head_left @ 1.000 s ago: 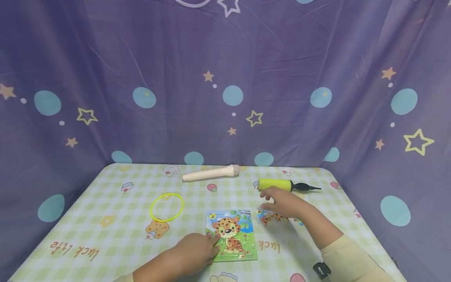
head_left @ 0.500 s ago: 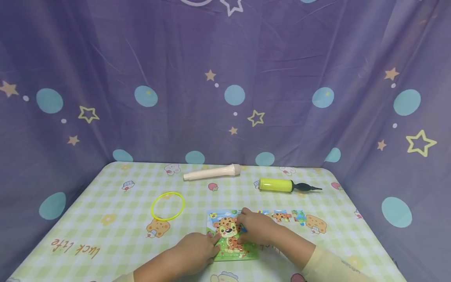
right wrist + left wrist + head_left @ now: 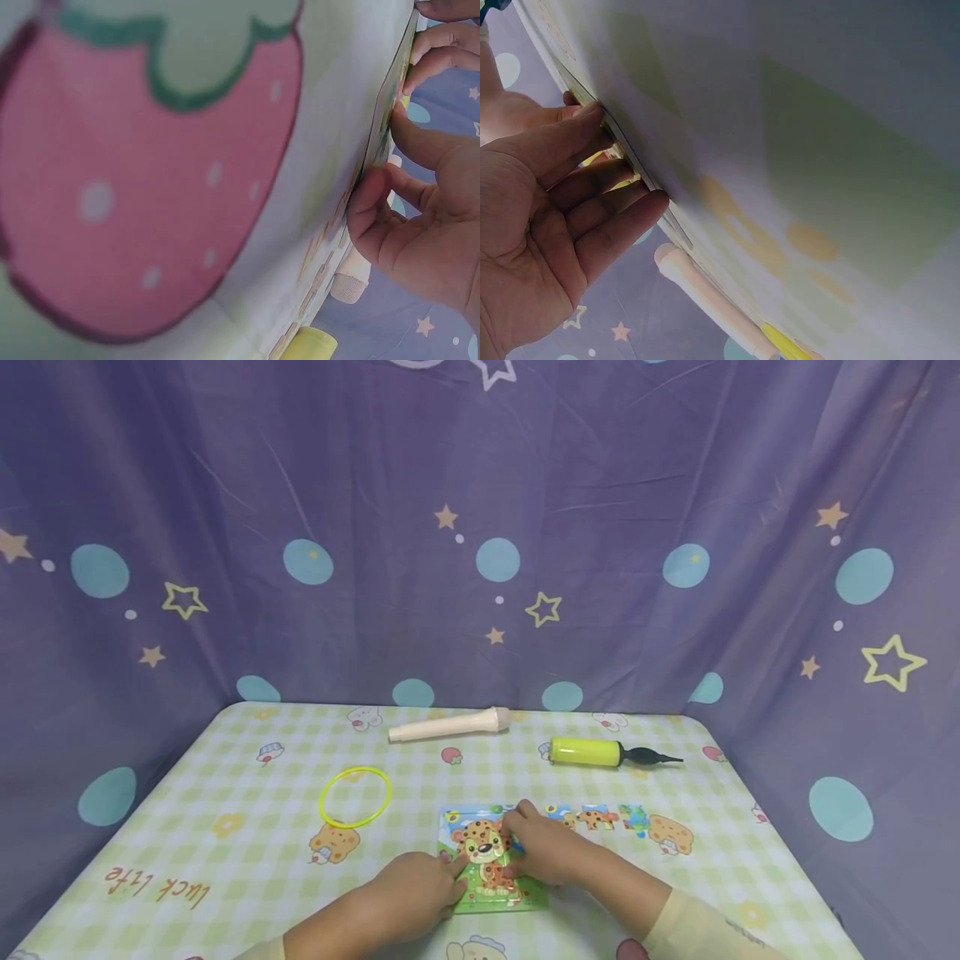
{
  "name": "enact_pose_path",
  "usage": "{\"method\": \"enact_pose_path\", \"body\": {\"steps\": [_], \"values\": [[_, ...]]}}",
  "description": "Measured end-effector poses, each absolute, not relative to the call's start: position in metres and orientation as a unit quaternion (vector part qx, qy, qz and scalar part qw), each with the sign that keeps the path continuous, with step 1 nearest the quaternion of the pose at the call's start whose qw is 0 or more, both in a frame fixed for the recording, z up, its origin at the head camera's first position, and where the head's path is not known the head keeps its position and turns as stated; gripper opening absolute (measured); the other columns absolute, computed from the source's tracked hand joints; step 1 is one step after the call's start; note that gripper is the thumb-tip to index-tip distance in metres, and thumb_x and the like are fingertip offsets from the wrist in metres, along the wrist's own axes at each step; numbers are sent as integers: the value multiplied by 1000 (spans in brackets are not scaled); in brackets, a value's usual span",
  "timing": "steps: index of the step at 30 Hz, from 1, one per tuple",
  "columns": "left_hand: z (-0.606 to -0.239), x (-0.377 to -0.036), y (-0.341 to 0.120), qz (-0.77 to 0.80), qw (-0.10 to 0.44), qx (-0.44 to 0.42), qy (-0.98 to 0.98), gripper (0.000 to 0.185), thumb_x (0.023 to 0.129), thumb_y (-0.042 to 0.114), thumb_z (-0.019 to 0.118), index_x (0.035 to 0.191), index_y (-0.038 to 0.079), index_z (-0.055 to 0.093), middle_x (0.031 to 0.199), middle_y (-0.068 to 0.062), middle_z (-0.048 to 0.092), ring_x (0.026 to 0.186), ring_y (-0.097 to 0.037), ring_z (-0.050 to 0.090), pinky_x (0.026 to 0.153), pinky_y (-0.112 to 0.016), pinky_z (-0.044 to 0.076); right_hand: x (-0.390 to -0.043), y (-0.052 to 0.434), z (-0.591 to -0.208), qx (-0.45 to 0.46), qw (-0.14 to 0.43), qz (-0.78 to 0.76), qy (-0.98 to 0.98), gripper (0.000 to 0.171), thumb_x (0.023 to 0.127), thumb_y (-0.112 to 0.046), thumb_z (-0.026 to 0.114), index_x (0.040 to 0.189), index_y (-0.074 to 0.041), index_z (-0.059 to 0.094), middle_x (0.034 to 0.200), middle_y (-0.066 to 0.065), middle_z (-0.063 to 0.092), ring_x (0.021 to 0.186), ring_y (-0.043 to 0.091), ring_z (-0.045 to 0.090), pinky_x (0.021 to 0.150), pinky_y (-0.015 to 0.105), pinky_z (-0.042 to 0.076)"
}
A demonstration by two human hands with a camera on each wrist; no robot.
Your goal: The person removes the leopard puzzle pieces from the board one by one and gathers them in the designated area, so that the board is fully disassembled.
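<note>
A leopard jigsaw puzzle point(image 3: 495, 900) on a flat green-edged board lies near the table's front middle. At its left edge, my left hand point(image 3: 418, 897) rests fingertips on the picture; in the left wrist view these fingers point(image 3: 619, 232) are extended, tips right at the board. My right hand point(image 3: 551, 847) lies over the puzzle's right part, thumb and fingers spread apart. Their tips press at the surface in the right wrist view, where the right hand point(image 3: 442, 202) shows gently bent fingers. Part of the picture is hidden under it. Loose puzzle pieces point(image 3: 597, 817) lie just beyond the right hand.
A yellow ring point(image 3: 322, 802) lies to the left. Towards the back are a pale toy microphone point(image 3: 446, 727) and a yellow hand pump point(image 3: 587, 752) with a black nozzle. A checked cloth point(image 3: 247, 802) covers the table, and a purple curtain point(image 3: 390, 610) hangs behind.
My right hand has come from above the loose pieces, left and nearer, onto the puzzle, and has stayed there over the last half second. My left hand keeps its place.
</note>
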State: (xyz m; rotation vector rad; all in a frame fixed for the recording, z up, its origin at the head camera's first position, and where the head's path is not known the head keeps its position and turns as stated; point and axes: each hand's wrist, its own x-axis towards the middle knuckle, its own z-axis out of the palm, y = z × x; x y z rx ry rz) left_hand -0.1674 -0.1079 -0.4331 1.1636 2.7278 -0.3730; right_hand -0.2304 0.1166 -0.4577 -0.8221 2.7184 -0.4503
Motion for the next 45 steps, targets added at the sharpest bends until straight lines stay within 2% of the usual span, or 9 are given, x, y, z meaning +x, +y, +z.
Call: {"method": "enact_pose_path", "body": {"steps": [18,25,28,32,35,37,40,42,45], "values": [[-433,-166,-107,-75,68,402,910,21,95,23,62,112,15,73,152,-1,45,135,-24,49,101,-37,50,-231,116,-457,-282,141,-154,936,31,83,-42,74,101,-27,53,104,-6,39,72,8,51,61,23,46],[-427,-188,-102,-3,167,351,921,54,92,29,63,144,20,51,146,0,52,105,-14,67,87,-32,55,-231,113,-456,-278,153,-156,935,31,83,-40,74,103,-26,54,105,-6,39,70,8,51,59,23,45],[-424,-191,-100,-3,175,347,922,56,89,27,63,144,19,52,143,-1,55,110,-15,66,92,-32,53,-231,113,-456,-278,155,-157,935,32,84,-42,73,104,-26,54,105,-7,39,70,8,51,60,22,46],[-420,-191,-95,-44,169,374,911,19,87,27,62,92,16,77,145,4,53,129,-16,55,96,-30,51,-232,115,-458,-282,155,-159,933,33,84,-42,72,105,-26,52,105,-6,39,69,7,51,60,21,46],[-417,-190,-92,-66,168,386,905,34,86,29,64,54,20,64,146,5,51,132,-16,53,95,-28,52,-231,117,-457,-286,157,-166,931,33,85,-40,73,103,-25,50,105,-6,38,68,8,51,59,22,46],[-416,-189,-91,-67,173,382,905,36,86,29,64,51,19,62,146,4,52,131,-16,53,95,-27,52,-231,117,-458,-287,155,-170,930,34,85,-40,73,104,-25,49,105,-6,39,69,8,51,60,22,46],[-415,-189,-89,-76,176,377,906,32,86,31,65,56,18,67,146,4,52,131,-15,53,97,-28,50,-229,117,-458,-292,149,-168,930,35,86,-39,72,105,-26,45,104,-7,40,70,7,50,60,23,45],[-415,-189,-89,-73,180,365,911,22,85,33,66,81,14,77,144,2,54,129,-16,54,97,-28,51,-228,116,-457,-299,146,-162,929,33,87,-39,71,105,-26,46,104,-7,41,69,6,50,60,22,45],[-415,-188,-87,-65,185,345,918,48,84,36,68,126,12,67,142,-1,56,126,-17,57,97,-30,51,-225,116,-454,-312,147,-146,927,26,90,-36,69,106,-27,49,105,-8,42,67,5,50,57,21,45]]}}
